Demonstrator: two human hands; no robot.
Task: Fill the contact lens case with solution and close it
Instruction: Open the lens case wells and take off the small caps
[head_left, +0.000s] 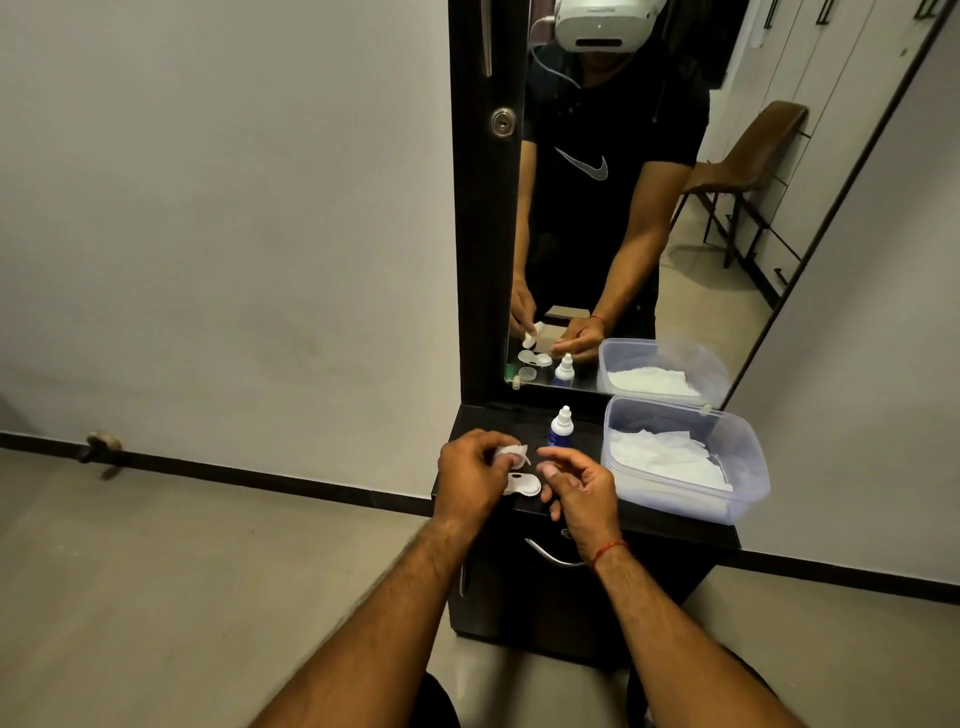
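A white contact lens case (523, 484) lies on the black cabinet top (670, 522), partly hidden under my left hand. My left hand (472, 475) pinches a small white crumpled piece, maybe a tissue or a cap (511, 451), just above the case. My right hand (579, 486) hovers to the right of the case with fingers loosely spread and nothing in it. A small solution bottle (561, 428) with a white cap and blue label stands upright behind my hands.
A clear plastic tub (743, 467) holding white tissues sits at the right of the cabinet top. A tall mirror (727, 234) rises behind it and reflects a person, the bottle and the case. A drawer handle (550, 556) curves below the top's edge.
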